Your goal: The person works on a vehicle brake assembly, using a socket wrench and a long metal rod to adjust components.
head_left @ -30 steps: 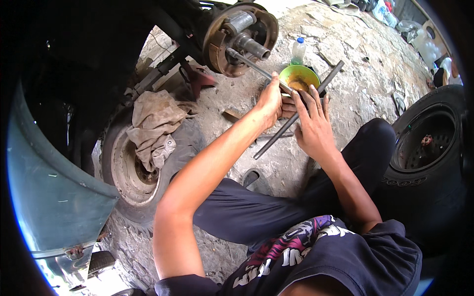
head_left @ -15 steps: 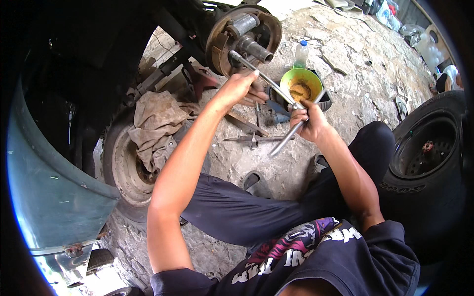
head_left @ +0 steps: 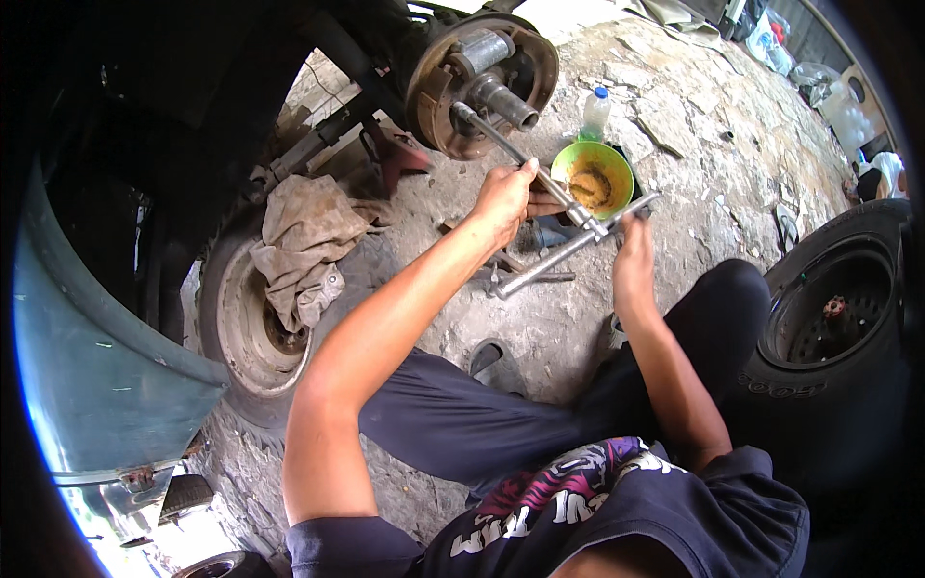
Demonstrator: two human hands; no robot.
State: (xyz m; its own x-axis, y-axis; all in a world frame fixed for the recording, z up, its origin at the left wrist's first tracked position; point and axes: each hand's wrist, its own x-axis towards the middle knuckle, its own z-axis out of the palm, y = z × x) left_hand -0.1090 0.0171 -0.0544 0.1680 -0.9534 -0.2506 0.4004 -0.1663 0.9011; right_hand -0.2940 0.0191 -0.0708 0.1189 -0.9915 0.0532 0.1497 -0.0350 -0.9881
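Note:
A T-handle socket wrench reaches from the brake assembly toward me. Its socket end sits at the hub face, just below the protruding axle tube. My left hand is closed around the long shaft, thumb on top, about midway along. At the right end of the crossbar, my right hand touches or lies just under the bar; its fingers are partly hidden and smeared. A green bowl with brownish grease inside stands just behind the tool's joint.
A clear bottle with blue cap stands behind the bowl. A red jack stand is under the axle. A rag drapes over a wheel at left; another tyre lies right. Metal tools lie on the rough ground.
The crossbar has turned to a flatter slant. My right hand has shifted from the joint to the crossbar's right end. My left hand has slid closer to the joint along the shaft.

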